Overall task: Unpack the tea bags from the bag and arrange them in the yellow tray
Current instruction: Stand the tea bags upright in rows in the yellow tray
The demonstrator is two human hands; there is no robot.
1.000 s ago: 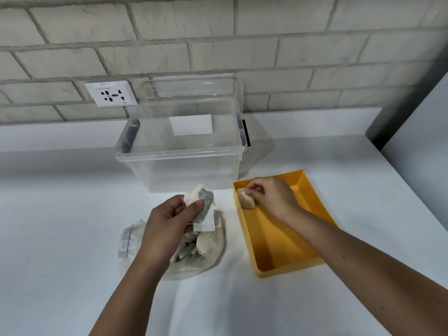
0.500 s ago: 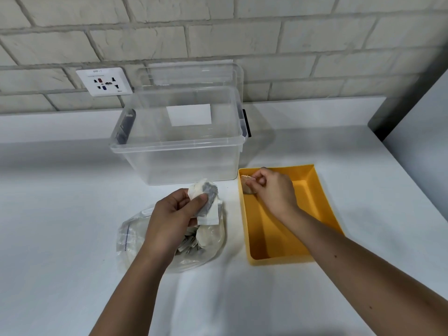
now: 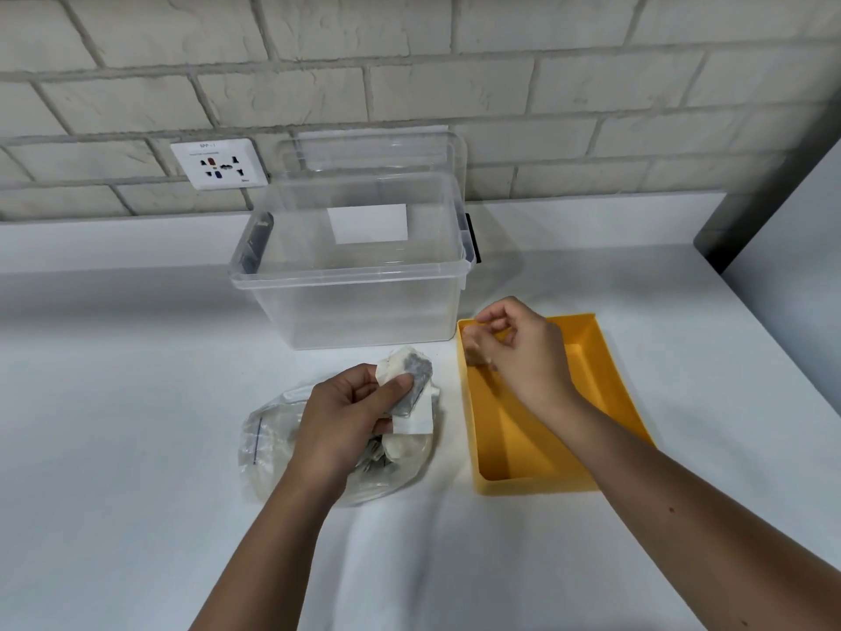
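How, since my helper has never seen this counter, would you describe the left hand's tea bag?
On the counter, before the clear bin, a plastic bag lies left of the yellow tray. Above it the left hand pinches the tea bag: dark-filled and held clear, unlike those inside.

The scene is viewed from one head-worn wide-angle camera, aimed forward and down at the tabletop from close above. The brick wall behind is also taken in, its edges seemingly bent.

Clear plastic storage box blocks far centre; clear plastic bag, rectangular yellow plastic tray occupy middle; white tabletop open left, near.
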